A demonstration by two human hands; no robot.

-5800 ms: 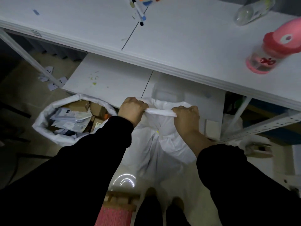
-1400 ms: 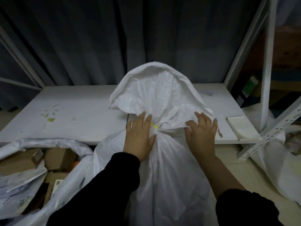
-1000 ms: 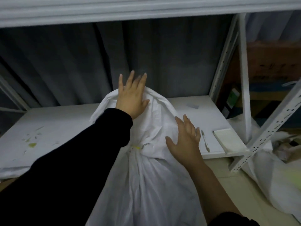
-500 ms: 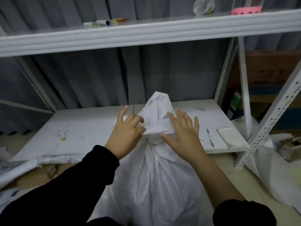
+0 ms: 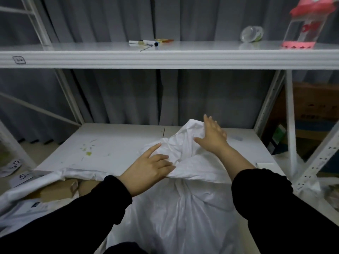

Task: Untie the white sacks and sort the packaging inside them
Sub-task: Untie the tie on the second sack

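The white sack (image 5: pixel 176 208) is leant against the lower shelf (image 5: pixel 110 149), likely so it can be untied; its top is flattened there by the right hand (image 5: pixel 212 138), fingers wide. Its neck is touched by the left hand (image 5: pixel 150 167), fingers straight, nothing gripped.

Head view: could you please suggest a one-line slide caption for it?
The left hand and right hand press the loose top of the white sack onto the lower shelf.

White sack (image 5: pixel 183 208) leaning against lower shelf (image 5: pixel 110 143), its loose top lying on it. Left hand (image 5: pixel 148 167) resting flat at the sack's neck, right hand (image 5: pixel 212 138) pressing flat on its top. Cardboard boxes (image 5: pixel 58 191) sitting left of sack.
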